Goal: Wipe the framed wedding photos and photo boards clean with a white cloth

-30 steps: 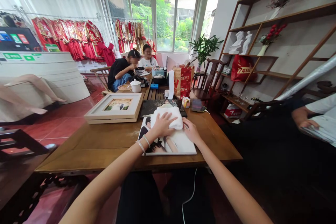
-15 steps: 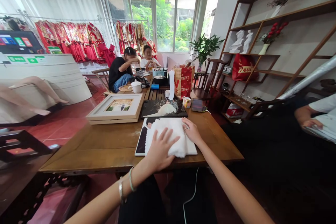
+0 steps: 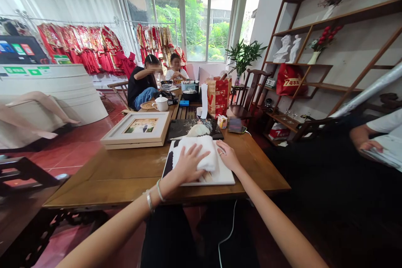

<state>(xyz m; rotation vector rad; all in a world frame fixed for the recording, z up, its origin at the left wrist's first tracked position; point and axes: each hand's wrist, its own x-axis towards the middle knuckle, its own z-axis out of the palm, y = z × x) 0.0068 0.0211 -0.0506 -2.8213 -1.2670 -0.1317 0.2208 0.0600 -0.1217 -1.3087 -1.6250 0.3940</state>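
Note:
Flat on a white cloth (image 3: 210, 155) lies my left hand (image 3: 189, 162), its fingers spread and pressing down. The cloth covers much of a photo panel (image 3: 225, 176) near the table's front edge; a dark patch of its picture shows at the left, a pale part below the cloth. My right hand (image 3: 228, 155) rests on the panel's right edge with fingers stretched out, beside the cloth. Just behind the panel lies a dark photo print (image 3: 179, 129) with a white gown on it.
A framed picture (image 3: 138, 132) lies at the left of the wooden table (image 3: 125, 171). Behind are a lidded white mug (image 3: 161, 103), a red paper bag (image 3: 219, 96), a small box (image 3: 222, 122) and a phone (image 3: 235, 125). Two people sit at the far end; another person's hand (image 3: 371, 145) is at right.
My left hand has slid the cloth away from me, up the panel, uncovering part of the panel's lower area. My right hand stays at the right edge.

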